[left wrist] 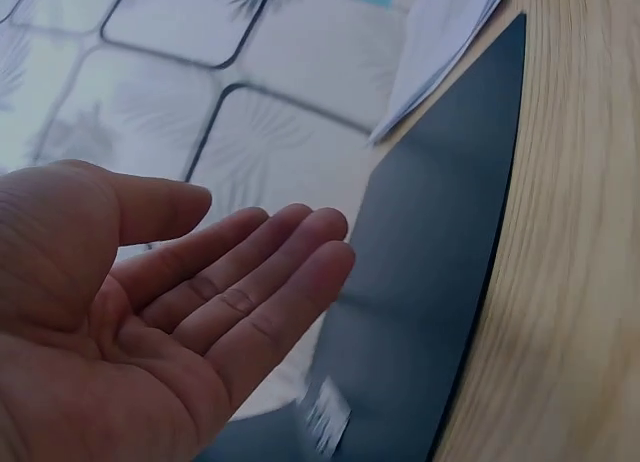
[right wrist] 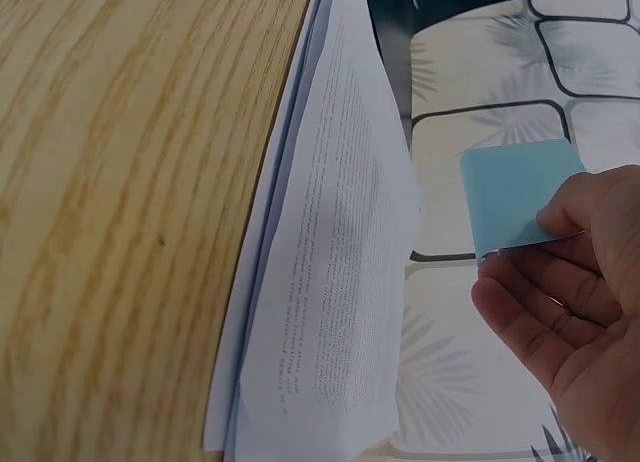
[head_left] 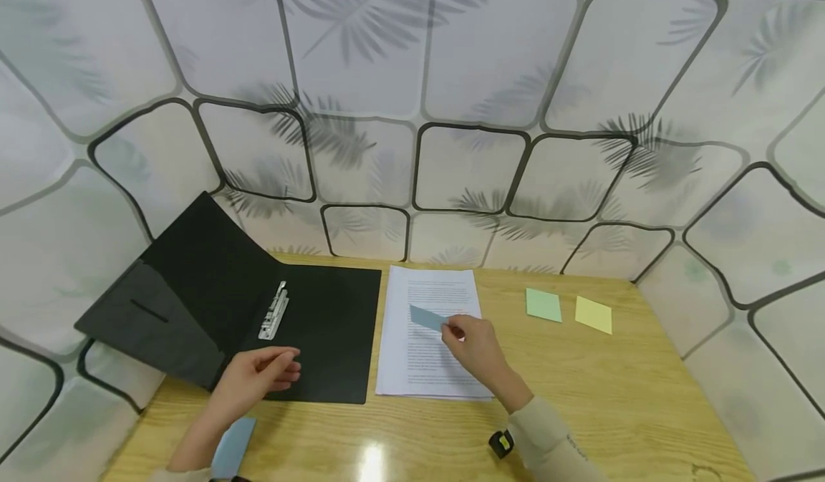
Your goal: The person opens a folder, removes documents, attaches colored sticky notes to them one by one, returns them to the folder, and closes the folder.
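Between thumb and fingers, my right hand point(head_left: 478, 349) pinches a light blue sticky note point(head_left: 427, 318). The right wrist view shows the blue note point(right wrist: 520, 187) held by one edge, above the printed sheets point(right wrist: 330, 242). In the head view that stack of paper point(head_left: 425, 374) lies flat below the right hand. My left hand point(head_left: 261, 376) hovers over the lower edge of an open black binder point(head_left: 329, 339), its fingers loosely bent and holding nothing. A metal clip point(head_left: 275, 315) sits near the binder's spine. The left wrist view shows the empty palm point(left wrist: 170, 322) beside the binder.
Green point(head_left: 543, 305) and yellow sticky notes point(head_left: 594, 315) lie on the wooden table point(head_left: 612, 403) at the right. Another blue piece point(head_left: 233, 447) lies partly under the left forearm. The binder's raised cover point(head_left: 193, 274) leans against the patterned wall. A small black object point(head_left: 500, 443) is by the right sleeve.
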{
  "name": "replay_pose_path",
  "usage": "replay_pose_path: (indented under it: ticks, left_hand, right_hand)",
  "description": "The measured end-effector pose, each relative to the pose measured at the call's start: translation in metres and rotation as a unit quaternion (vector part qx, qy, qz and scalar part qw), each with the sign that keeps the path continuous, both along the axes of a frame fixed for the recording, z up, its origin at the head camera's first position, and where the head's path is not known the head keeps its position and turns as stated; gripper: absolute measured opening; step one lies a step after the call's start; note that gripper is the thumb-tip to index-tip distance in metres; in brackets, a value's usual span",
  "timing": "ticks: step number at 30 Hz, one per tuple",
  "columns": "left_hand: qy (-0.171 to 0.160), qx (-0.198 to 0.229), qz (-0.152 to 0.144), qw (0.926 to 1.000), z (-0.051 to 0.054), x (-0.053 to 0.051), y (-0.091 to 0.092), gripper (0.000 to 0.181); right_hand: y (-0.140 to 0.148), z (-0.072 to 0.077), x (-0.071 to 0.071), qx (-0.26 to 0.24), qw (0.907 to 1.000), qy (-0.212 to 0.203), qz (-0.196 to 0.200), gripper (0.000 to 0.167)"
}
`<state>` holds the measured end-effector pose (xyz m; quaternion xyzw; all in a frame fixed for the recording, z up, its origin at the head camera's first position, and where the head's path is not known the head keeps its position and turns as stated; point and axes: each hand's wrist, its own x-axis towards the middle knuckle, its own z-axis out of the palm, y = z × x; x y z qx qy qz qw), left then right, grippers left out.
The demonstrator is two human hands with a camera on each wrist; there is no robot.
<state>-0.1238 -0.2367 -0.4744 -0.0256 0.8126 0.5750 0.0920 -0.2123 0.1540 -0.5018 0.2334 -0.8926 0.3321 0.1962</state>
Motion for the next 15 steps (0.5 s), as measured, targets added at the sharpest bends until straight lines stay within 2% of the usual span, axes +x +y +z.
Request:
replay_pose_path:
  ticks: [5, 8, 11, 15]
  left_hand:
    - [0.021, 0.032, -0.039, 0.9985, -0.012, -0.032, 0.038, 0.039]
    - [0.024, 0.057, -0.05, 0.9968, -0.019, -0.048, 0.063, 0.036]
    - [0.001, 0.085, -0.056, 0.9948, -0.024, -0.061, 0.086, 0.036]
    - [-0.051, 0.117, -0.063, 0.9898, -0.028, -0.074, 0.108, 0.037]
  right_hand:
    - [-0.001, -0.001, 0.0, 0.001, 1.0, 0.009, 0.002, 0.005]
    - [-0.002, -0.002, 0.0, 0.002, 0.9998, 0.022, 0.001, 0.006]
    - [-0.003, -0.004, -0.001, 0.006, 0.9995, 0.032, 0.0, 0.006]
    - [-0.005, -0.005, 0.0, 0.014, 0.9993, 0.035, 0.004, 0.006]
